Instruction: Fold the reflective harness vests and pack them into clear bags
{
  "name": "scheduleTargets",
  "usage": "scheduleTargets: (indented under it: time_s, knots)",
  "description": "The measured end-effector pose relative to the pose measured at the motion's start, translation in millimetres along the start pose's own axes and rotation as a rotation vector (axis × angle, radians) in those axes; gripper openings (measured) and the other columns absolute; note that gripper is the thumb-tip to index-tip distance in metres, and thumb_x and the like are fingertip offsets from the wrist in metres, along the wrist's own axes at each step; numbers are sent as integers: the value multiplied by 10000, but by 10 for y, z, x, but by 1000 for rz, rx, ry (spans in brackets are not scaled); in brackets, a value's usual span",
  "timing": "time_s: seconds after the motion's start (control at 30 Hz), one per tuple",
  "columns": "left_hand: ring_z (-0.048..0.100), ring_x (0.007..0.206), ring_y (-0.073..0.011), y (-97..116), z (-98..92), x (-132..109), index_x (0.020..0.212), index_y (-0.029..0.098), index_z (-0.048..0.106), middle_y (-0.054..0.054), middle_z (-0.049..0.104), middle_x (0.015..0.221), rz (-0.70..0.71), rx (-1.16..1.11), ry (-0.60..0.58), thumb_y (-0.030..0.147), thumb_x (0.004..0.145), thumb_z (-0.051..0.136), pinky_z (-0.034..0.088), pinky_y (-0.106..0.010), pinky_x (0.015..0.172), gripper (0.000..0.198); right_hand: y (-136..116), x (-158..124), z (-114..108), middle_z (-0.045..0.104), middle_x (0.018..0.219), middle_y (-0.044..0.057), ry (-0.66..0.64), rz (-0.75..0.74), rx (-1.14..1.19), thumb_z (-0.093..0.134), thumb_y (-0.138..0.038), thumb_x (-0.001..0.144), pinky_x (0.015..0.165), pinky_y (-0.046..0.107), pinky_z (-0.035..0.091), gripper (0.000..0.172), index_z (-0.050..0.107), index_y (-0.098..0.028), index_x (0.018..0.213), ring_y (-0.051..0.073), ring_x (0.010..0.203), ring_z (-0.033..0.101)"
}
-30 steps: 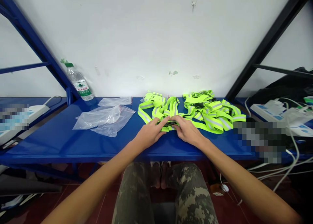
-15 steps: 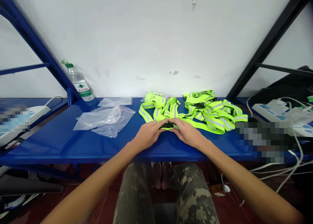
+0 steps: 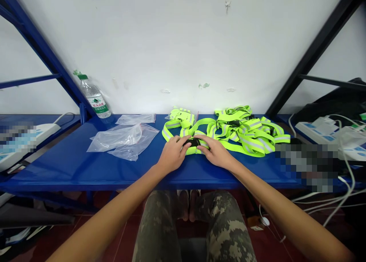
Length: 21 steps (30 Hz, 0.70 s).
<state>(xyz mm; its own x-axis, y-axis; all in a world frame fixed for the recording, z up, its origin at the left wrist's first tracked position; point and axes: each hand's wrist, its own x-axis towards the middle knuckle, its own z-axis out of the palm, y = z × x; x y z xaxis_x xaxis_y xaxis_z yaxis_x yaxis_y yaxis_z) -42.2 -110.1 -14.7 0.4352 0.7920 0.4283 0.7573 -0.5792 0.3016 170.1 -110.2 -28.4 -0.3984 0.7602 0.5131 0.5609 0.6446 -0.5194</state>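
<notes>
Between my two hands, at the middle of the table, lies a black buckle (image 3: 193,142) on a yellow-green strap with a grey stripe (image 3: 170,130). My left hand (image 3: 173,152) pinches the buckle's left end between thumb and fingers. On the other side, my right hand (image 3: 212,150) grips the strap at the buckle's right end, fingers bent over it. A tangled pile of the same kind of straps (image 3: 254,134) spreads out to the right. Behind the hands, a folded yellow-green bundle (image 3: 181,114) rests in a clear bag near the wall.
Clear plastic bags (image 3: 122,138) lie on the blue table (image 3: 71,159) at left. A water bottle (image 3: 97,100) leans near the wall at the back left. Power strips (image 3: 336,134) and white cables are at the right; another power strip (image 3: 47,132) is at far left.
The black buckle now shows more openly between my hands, with its face turned up. The strap loop behind it has dropped flatter and shifted. My left hand has moved slightly left.
</notes>
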Motion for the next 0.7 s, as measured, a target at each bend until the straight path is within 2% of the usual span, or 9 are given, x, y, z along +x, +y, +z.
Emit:
scheduleTargets:
  time_s: [0.1, 0.2, 0.27, 0.4, 0.57, 0.7]
  knots:
    - [576, 1059, -266, 85, 15, -15, 1391, 230, 548, -127, 628, 1141, -94, 285, 81, 480, 1017, 335, 462, -372, 851, 498, 18, 27, 22, 619, 1345, 88, -10, 16, 29, 487, -252, 958, 1051, 433, 465, 401, 532, -241, 1357, 245, 1237, 589]
    - [584, 1018, -262, 94, 39, 9, 1480, 190, 440, -127, 647, 1088, -89, 388, 25, 445, 1038, 249, 446, -371, 810, 545, 28, 37, 55, 609, 1341, 97, 18, 7, 35, 477, -255, 964, 1060, 446, 456, 409, 520, -245, 1370, 246, 1240, 576]
    - [590, 1014, -267, 77, 51, 42, 1490, 176, 421, -125, 656, 1074, -90, 413, -5, 432, 1044, 207, 440, -381, 797, 557, 21, 26, 79, 608, 1314, 108, 71, 9, 17, 485, -261, 960, 1061, 447, 456, 407, 520, -238, 1365, 247, 1231, 572]
    - [578, 1056, -296, 69, 57, 106, 1449, 216, 477, -130, 640, 1103, -140, 442, -12, 434, 1042, 210, 438, -393, 775, 533, -20, -25, 132, 586, 1303, 134, 126, 50, -88, 473, -275, 966, 1072, 464, 445, 415, 513, -215, 1375, 262, 1236, 548]
    - [575, 1054, -315, 38, 74, 192, 1408, 249, 524, -147, 612, 1170, -232, 401, -52, 429, 1034, 256, 453, -392, 787, 494, -61, -42, 190, 531, 1374, 171, 175, 140, -208, 450, -319, 970, 1152, 526, 345, 455, 509, -183, 1401, 301, 1330, 463]
    - [617, 970, -274, -16, 70, 258, 1306, 149, 590, -163, 640, 1070, -124, 370, -132, 377, 1043, 243, 449, -400, 865, 491, -49, 7, 182, 519, 1428, 159, 184, 227, -45, 470, -374, 960, 1154, 483, 362, 537, 422, -176, 1457, 271, 1351, 472]
